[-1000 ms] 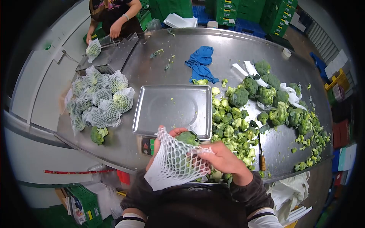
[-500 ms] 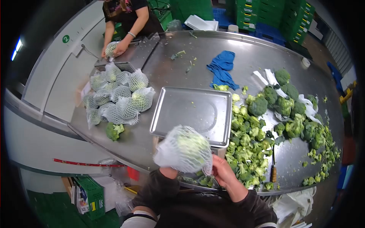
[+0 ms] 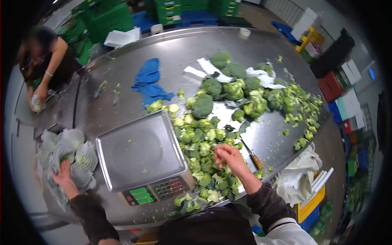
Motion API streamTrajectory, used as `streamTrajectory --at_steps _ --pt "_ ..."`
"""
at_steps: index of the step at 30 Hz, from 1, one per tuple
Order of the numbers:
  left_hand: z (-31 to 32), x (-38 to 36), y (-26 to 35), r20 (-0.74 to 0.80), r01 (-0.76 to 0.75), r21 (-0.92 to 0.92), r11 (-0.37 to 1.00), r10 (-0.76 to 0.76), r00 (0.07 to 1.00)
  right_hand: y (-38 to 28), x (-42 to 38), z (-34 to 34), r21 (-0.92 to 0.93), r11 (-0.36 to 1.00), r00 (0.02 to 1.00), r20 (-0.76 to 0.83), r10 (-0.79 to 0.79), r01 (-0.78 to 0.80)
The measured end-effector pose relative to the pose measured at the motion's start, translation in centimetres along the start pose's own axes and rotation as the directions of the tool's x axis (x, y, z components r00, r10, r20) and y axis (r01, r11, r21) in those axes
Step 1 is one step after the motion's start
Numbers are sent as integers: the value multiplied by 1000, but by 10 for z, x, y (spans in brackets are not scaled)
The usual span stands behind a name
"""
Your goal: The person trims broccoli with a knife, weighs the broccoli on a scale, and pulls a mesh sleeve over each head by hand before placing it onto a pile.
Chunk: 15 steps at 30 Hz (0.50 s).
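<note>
My left hand (image 3: 64, 176) is at the front of a heap of broccoli heads in white net sleeves (image 3: 85, 160), its fingers spread against the netting. Parts of the heap are hidden behind that hand. Farther right, my right hand (image 3: 230, 160) hovers with loosely curled fingers over a thick spread of loose broccoli florets (image 3: 197, 134); nothing shows between its fingertips. Between the two hands stands a weighing scale (image 3: 141, 149) with a bare metal pan and a keypad at its front. A wooden-handled knife (image 3: 256, 161) lies just right of my right hand.
Whole broccoli heads (image 3: 234, 90) with white net strips are piled at the back right of the steel table (image 3: 122, 87). A blue cloth (image 3: 149, 81) lies behind the scale. At the left, a co-worker (image 3: 49, 61) handles a netted head. Green crates (image 3: 108, 22) stand behind.
The netted broccoli has left my hands. My left hand has moved left to the heap, my right hand right over the florets. The view has turned to the right.
</note>
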<state>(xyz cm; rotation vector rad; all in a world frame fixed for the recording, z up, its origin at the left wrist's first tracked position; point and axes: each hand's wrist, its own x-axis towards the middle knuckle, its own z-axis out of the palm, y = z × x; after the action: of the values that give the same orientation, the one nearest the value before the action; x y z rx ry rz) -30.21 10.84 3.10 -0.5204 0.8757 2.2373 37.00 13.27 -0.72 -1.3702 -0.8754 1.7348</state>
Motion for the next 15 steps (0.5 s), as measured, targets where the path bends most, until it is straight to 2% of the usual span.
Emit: streamTrajectory --at_steps 2,3,4,5,6,8,9,10,11,13,14,15 --pt "1 0 -15 156 -210 193 959 181 971 -1 19 -30 -136 978 955 -228 -188 160" --pt "-2 -3 -26 157 -198 194 961 169 973 10 39 -61 -329 915 877 -337 -344 233" --pt "-6 -12 -36 253 -383 385 840 303 919 15 54 -90 -514 816 768 -400 -500 264" --pt "-8 -23 -47 373 -548 529 647 403 836 -2 53 -101 -672 710 679 -422 -601 210" --pt "-10 -37 -61 373 -548 527 649 403 836 -21 54 -111 -801 584 586 -412 -698 131" --pt "-15 -71 -90 534 -667 658 349 408 741 -30 80 -155 -944 329 408 -288 -867 33" --pt "-19 -81 -103 535 -670 657 346 413 737 -43 91 -161 -961 276 391 -257 -884 -6" --pt "-26 -89 -119 630 -701 654 284 309 713 -57 101 -166 -974 223 377 -224 -899 -46" --pt "-31 -100 -133 708 -734 642 221 196 678 -70 110 -166 -973 227 381 -224 -897 -37" --pt "-27 -142 -171 719 -704 673 226 24 695 -86 125 -162 -987 161 422 -153 -894 -17" --pt "-23 -166 -191 733 -692 663 287 -60 678 -87 132 -166 -986 166 426 -152 -892 -4" --pt "-20 -191 -208 734 -675 670 310 -140 665 -85 139 -175 -985 166 582 -158 -798 -41"
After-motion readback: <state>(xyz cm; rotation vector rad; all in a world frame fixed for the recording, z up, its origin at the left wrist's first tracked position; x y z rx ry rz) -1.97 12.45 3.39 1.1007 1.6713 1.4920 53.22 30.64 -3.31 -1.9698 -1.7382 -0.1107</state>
